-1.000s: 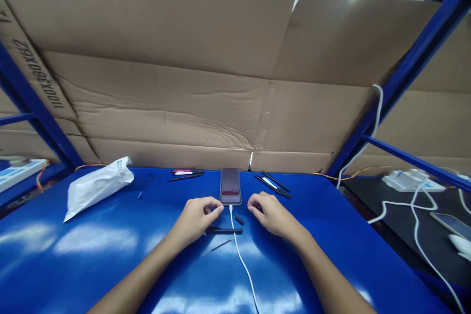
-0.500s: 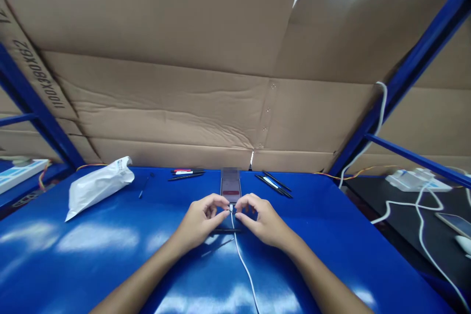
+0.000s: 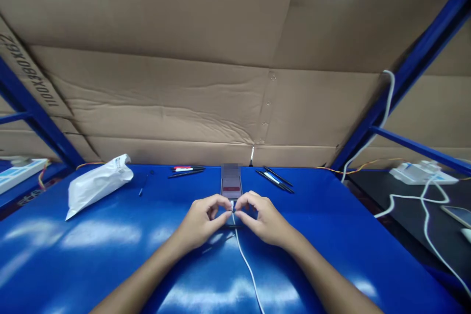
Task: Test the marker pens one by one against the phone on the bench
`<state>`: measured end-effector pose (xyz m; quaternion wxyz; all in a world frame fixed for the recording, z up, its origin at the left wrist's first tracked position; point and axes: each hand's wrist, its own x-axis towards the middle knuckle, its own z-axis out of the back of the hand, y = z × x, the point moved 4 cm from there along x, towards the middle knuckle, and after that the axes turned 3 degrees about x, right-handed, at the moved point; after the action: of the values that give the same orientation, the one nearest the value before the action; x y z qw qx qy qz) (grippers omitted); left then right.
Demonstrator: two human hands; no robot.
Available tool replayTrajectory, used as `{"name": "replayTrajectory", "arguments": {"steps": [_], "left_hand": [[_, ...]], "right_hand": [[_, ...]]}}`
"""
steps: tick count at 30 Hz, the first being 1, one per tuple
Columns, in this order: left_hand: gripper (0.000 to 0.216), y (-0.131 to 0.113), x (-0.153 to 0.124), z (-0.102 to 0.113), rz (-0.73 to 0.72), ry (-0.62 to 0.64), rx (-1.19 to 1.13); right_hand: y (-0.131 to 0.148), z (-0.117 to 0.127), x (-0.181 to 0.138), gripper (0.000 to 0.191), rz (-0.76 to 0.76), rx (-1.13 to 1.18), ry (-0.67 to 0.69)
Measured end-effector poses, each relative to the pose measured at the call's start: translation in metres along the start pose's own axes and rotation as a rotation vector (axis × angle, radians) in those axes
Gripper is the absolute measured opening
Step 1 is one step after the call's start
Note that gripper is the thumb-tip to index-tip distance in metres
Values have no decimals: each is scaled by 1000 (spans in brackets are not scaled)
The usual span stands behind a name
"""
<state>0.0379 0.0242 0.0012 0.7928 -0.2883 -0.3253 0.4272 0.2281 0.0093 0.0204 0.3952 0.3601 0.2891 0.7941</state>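
A creased brown cardboard wall (image 3: 165, 103) lines the far side — blue metal posts (image 3: 412, 72) slanting at left and right — behind a glossy blue desk (image 3: 316, 230) with pale reflections.

Tall brown cardboard wall (image 3: 165, 98) behind glossy blue bench (image 3: 91, 265). Flat dark rectangular phone (image 3: 231, 188) at the bench's back middle. Slim red, white and black pens (image 3: 184, 170) left of it; slim black-and-white pens (image 3: 273, 178) right. Farther left I see a crumpled white packet (image 3: 97, 187). Thin white cable (image 3: 252, 275) runs frontward from phone, between left hand (image 3: 201, 218) and right hand (image 3: 267, 218).
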Motion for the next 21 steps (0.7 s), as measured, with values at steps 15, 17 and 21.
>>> {"name": "replayTrajectory", "arguments": {"steps": [15, 17, 21], "left_hand": [[24, -4, -1, 1, -224, 63, 175], [23, 2, 1, 5, -175, 50, 223], [18, 19, 6, 14, -60, 73, 403]], "right_hand": [[-3, 0, 1, 8, -13, -16, -13], [-7, 7, 1, 10, -21, -125, -13], [-20, 15, 0, 6, 5, -398, 123]]}}
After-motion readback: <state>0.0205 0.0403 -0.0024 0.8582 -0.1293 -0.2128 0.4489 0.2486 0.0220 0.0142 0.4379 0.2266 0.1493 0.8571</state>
